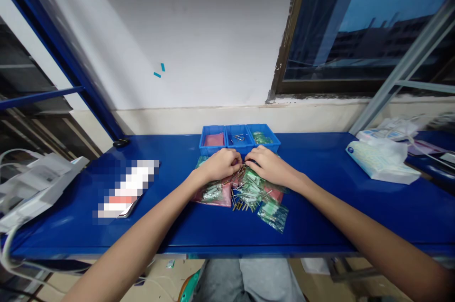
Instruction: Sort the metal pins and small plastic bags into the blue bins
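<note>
My left hand (221, 164) and my right hand (267, 165) meet over a heap of small parts (245, 193) on the blue table (177, 226). The heap holds loose brass pins, pale green pieces and small clear bags, some over pink packets (216, 196). Fingertips of both hands pinch together at the heap's far edge, apparently around a small part that is too tiny to make out. Just beyond the hands stand three small blue bins (239, 138): the left with something pink, the middle with metal bits, the right with green pieces.
A blurred-out flat object (124, 189) lies left of the heap. A white device with cables (31, 183) sits at the far left edge. White plastic bags (382, 160) lie at the right. Wall and window stand behind the table.
</note>
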`<state>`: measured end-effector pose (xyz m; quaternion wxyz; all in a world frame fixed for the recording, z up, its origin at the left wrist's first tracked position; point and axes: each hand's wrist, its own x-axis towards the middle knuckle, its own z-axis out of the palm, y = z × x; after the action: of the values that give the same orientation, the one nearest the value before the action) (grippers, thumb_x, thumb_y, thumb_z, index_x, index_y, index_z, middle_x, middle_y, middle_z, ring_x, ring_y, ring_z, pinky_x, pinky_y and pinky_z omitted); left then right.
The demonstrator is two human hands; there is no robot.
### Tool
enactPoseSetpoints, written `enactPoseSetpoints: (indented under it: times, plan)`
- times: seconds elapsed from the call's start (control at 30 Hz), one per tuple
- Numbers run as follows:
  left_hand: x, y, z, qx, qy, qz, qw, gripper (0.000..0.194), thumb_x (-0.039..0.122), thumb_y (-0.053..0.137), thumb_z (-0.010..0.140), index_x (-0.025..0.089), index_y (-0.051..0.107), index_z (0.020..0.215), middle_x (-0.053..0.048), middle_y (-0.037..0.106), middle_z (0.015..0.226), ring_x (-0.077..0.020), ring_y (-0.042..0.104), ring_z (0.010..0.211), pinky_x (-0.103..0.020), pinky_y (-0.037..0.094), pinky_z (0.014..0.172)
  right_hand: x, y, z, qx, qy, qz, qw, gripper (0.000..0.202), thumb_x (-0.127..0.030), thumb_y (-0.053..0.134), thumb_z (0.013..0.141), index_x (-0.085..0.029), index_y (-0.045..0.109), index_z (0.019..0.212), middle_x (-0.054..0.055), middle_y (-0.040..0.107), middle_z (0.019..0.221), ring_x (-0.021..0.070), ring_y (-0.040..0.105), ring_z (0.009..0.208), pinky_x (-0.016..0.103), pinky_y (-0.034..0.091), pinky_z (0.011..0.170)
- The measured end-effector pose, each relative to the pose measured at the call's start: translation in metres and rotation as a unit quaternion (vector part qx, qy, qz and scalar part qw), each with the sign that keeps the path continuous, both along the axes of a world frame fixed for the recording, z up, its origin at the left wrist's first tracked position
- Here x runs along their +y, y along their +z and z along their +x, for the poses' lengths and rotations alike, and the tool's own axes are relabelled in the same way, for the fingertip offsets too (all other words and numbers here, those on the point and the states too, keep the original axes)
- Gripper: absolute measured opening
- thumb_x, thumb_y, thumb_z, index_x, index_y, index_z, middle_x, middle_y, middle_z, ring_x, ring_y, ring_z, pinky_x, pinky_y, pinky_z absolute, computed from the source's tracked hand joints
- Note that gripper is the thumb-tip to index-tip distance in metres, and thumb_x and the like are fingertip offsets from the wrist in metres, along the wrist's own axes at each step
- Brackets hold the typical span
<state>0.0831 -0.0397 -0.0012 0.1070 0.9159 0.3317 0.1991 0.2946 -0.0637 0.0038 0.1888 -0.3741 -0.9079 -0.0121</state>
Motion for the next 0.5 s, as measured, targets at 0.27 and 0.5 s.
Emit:
enactPoseSetpoints:
  times: [0.27,0.5]
  plan:
    - [-0.007,0.003,0.004,-0.049,0.023,0.013,0.998,0.013,0.024,0.053,0.094,0.016,0.063,0.093,-0.004,0.063,0.085,-0.0169,0.058,0.073,-0.029,0.045,0.068,0.003,-0.001,0.0,0.035,-0.007,-0.006,0.999,0.021,-0.019,0.049,0.098,-0.017,0.07,0.093,0.01,0.071,0.092,0.0248,0.06,0.092,0.041,0.044,0.089]
    - [-0.012,0.005,0.007,-0.1,0.024,0.069,0.992,0.012,0.026,0.048,0.1,0.017,0.056,0.098,-0.006,0.062,0.093,-0.018,0.059,0.082,-0.031,0.048,0.076,-0.001,0.009,0.0,0.08,-0.001,0.024,0.996,0.021,-0.022,0.048,0.099,-0.017,0.067,0.093,0.008,0.07,0.092,0.023,0.059,0.089,0.038,0.044,0.086]
